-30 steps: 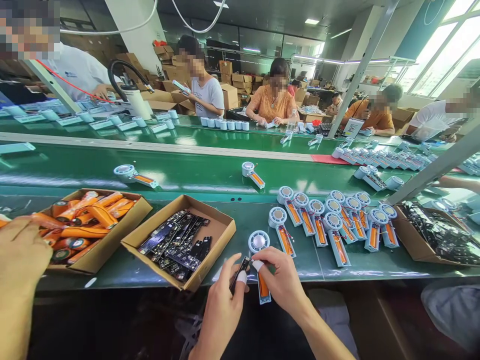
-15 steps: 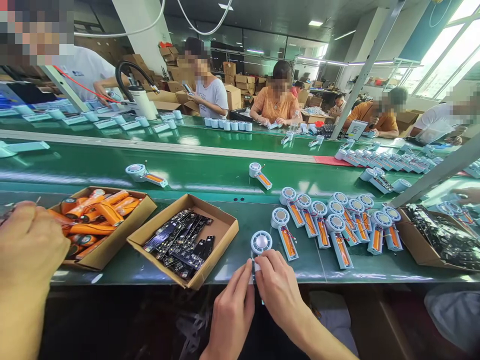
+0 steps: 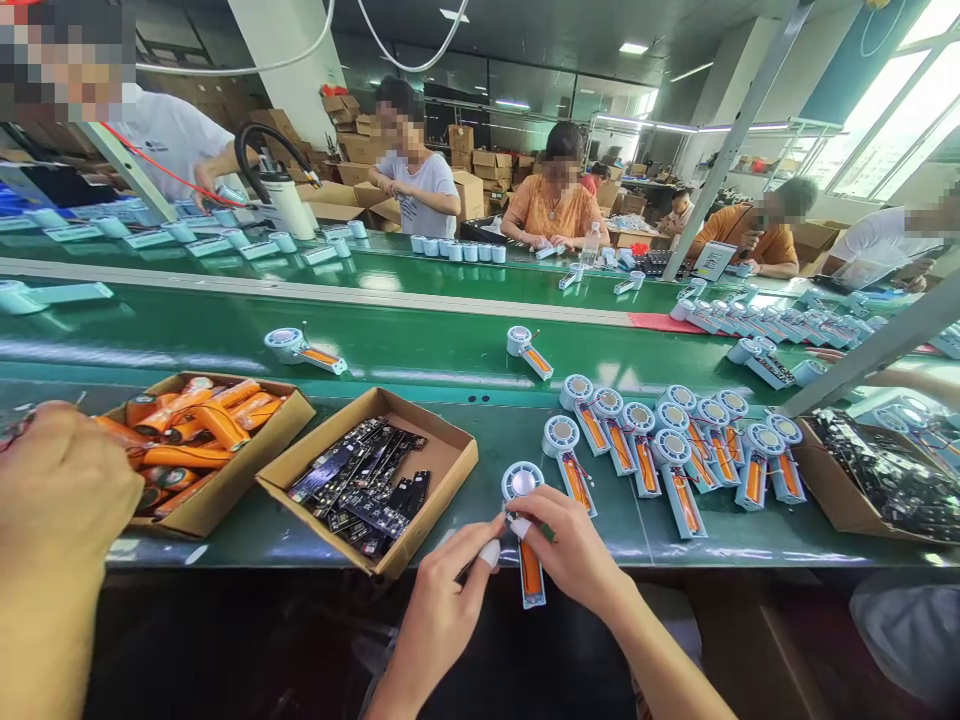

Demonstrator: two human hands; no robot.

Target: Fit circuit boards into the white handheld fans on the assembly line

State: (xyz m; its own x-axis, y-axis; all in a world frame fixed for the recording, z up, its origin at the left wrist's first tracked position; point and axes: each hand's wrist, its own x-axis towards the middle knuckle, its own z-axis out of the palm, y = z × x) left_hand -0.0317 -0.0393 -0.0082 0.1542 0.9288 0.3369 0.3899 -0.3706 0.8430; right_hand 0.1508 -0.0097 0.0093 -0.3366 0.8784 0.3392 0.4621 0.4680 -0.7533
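A light-blue handheld fan body (image 3: pixel 523 483) sits at the bench's front edge, its handle with an orange battery (image 3: pixel 532 578) sticking out over the edge. My left hand (image 3: pixel 450 585) is at the fan's neck, thumb and forefinger closed around something too small to name; a white cover is on the thumb. Part of a dark thing shows under its fingers. My right hand (image 3: pixel 574 545) is closed on the fan's neck from the other side, also with a white thumb cover. The fingertips of both hands nearly meet there.
A carton of circuit boards (image 3: pixel 450 480) stands left of the fan, beside a carton of orange batteries (image 3: pixel 292 415). Another person's hand (image 3: pixel 67 470) is at far left. Several fan bodies (image 3: pixel 673 447) lie to the right, near another carton (image 3: pixel 832 490). Behind runs a green conveyor (image 3: pixel 420 345).
My hands have spread slightly, uncovering the orange battery in the fan's handle. Two fan bodies on the conveyor have shifted right. A person across has lowered a phone-like thing from view.
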